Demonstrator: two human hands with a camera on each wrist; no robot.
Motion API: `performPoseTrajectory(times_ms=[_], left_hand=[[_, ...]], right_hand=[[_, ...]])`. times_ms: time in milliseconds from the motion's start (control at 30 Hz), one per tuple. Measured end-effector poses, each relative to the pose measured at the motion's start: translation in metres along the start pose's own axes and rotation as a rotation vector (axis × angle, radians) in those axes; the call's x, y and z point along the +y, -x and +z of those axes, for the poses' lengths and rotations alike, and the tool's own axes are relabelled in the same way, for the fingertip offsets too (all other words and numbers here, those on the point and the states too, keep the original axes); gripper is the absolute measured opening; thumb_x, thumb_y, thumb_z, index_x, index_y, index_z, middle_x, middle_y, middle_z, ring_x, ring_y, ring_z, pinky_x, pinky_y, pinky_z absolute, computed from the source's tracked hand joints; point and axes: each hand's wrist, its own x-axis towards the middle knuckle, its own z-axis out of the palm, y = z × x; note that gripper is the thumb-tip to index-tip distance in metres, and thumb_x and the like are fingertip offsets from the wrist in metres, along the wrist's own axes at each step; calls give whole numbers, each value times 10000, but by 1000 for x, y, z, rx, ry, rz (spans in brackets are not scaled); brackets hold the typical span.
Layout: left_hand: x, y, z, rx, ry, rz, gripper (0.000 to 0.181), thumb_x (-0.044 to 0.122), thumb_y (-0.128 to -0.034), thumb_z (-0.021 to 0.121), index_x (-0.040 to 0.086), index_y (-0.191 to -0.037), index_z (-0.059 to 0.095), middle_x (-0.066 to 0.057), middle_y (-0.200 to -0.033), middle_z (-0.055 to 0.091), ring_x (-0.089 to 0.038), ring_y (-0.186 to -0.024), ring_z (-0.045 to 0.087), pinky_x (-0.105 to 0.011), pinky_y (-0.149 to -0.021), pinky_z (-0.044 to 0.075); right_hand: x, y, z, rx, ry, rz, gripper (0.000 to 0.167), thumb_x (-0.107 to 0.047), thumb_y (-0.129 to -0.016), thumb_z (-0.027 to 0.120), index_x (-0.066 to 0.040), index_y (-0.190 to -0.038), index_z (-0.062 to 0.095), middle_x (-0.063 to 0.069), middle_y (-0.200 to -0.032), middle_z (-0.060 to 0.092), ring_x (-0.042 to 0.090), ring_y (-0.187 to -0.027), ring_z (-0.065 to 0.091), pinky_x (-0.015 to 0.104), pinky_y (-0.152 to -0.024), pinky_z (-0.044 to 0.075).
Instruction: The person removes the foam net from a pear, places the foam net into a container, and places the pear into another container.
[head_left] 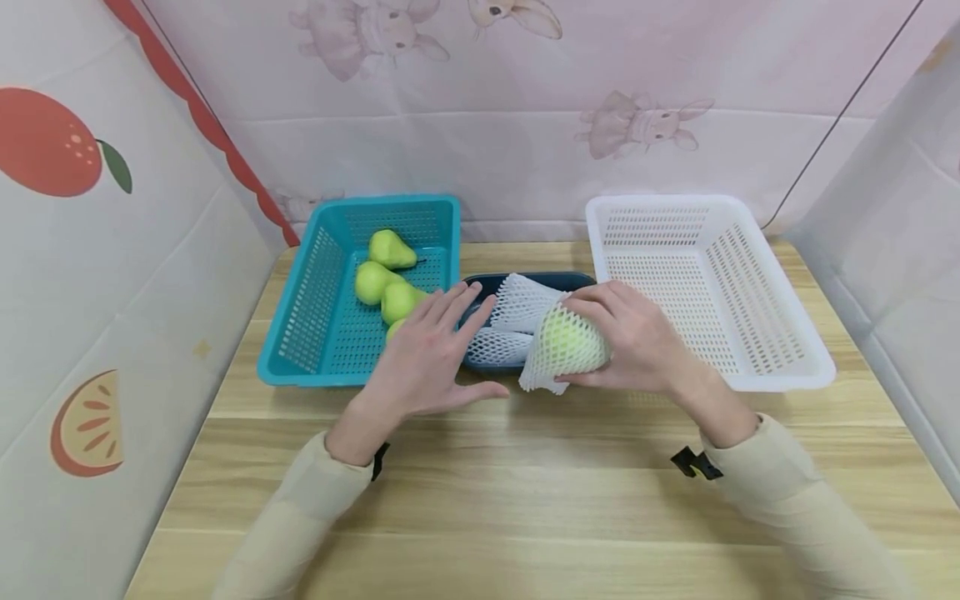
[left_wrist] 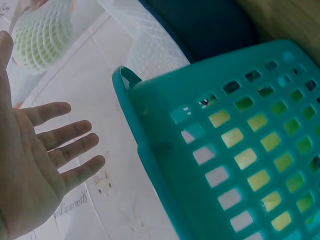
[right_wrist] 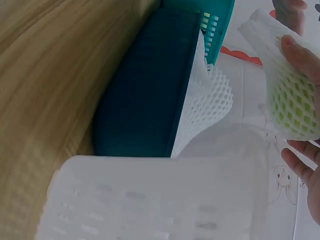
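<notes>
My right hand (head_left: 637, 337) grips a green pear (head_left: 567, 340) that is wrapped in a white foam net sleeve (head_left: 540, 367); the sleeve's loose end hangs toward the left. In the right wrist view the thumb lies across the netted pear (right_wrist: 292, 107). My left hand (head_left: 427, 354) hovers with spread fingers by the right side of the teal basket (head_left: 300, 333), holding nothing, as its bare palm (left_wrist: 27, 165) in the left wrist view confirms. Between the hands stands a dark blue tray (head_left: 480, 282) with white foam nets (head_left: 517, 304) in it. Several bare pears (head_left: 390, 250) lie in the teal basket, partly hidden by the left hand.
At the right stands a white plastic basket (head_left: 787, 333) with slotted walls, close beside the dark tray. All containers rest on a wood-grain table (head_left: 525, 500). A printed cloth wall (head_left: 510, 150) rises behind them, with more printed sheets at both sides.
</notes>
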Motion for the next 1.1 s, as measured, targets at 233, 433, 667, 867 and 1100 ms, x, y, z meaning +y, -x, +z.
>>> performPoseTrajectory(times_ms=[233, 433, 667, 867, 1100], left_hand=[[10, -7, 4, 25, 43, 43, 1175, 858, -722, 732, 19, -1521, 535, -188, -1514, 605, -355, -1408, 586, -485, -1183, 506], [20, -13, 9, 49, 65, 87, 1160, 876, -729, 709, 6, -1483, 563, -158, -1436, 660, -312, -1305, 651, -437, -1147, 537], [28, -21, 12, 57, 49, 107, 1151, 900, -732, 677, 25, -1474, 583, -130, -1392, 689, -282, -1268, 675, -407, -1127, 544], [32, -26, 12, 38, 85, 97, 1137, 896, -722, 690, 42, -1467, 594, -101, -1306, 721, -247, -1135, 696, -365, -1006, 594], [37, -28, 12, 20, 137, 64, 1097, 870, -715, 727, 47, -1432, 614, -92, -1240, 748, -220, -1022, 705, -321, -885, 620]], right_hand=[[-9, -1, 8, -4, 35, -36, 976, -494, -483, 1036, -46, -1264, 659, 140, -1200, 706, 330, -1051, 675, 483, -910, 621], [-13, 0, 13, -1, 95, -83, 981, -555, -481, 1030, -56, -1248, 677, 130, -1166, 718, 330, -1040, 684, 479, -925, 616], [-17, -1, 16, 2, 129, -133, 990, -610, -490, 1010, -66, -1255, 695, 119, -1147, 733, 314, -1021, 685, 451, -904, 621], [-19, -1, 19, 9, 156, -180, 958, -607, -517, 991, -78, -1259, 691, 124, -1135, 729, 299, -992, 690, 435, -870, 629], [-24, -2, 22, 15, 169, -203, 920, -600, -565, 980, -80, -1265, 685, 140, -1151, 741, 302, -993, 704, 428, -859, 640]])
